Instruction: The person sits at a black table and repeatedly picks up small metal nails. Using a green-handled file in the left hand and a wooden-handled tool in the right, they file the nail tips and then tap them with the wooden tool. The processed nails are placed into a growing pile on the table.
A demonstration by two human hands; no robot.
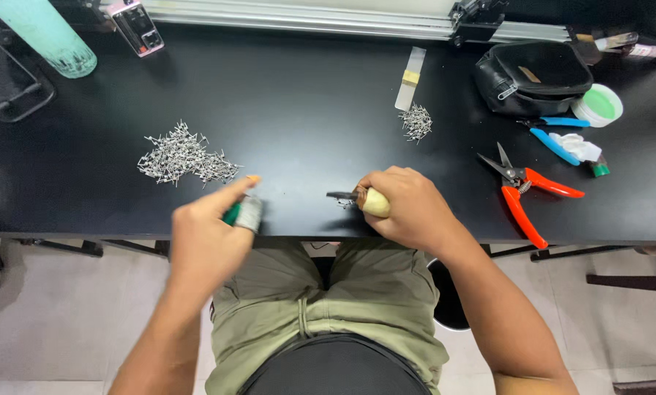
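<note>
Right hand closed on wooden-handled tool; left hand grips green-grey object.

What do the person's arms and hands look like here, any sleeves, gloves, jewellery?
Both forearms are bare to the frame edge: no sleeves in view. The left hand and right hand wear no gloves, and no rings, watch or wristband show. The left hand is motion-blurred, so fine detail there is unclear. No markings or cables anywhere on either arm.
</note>
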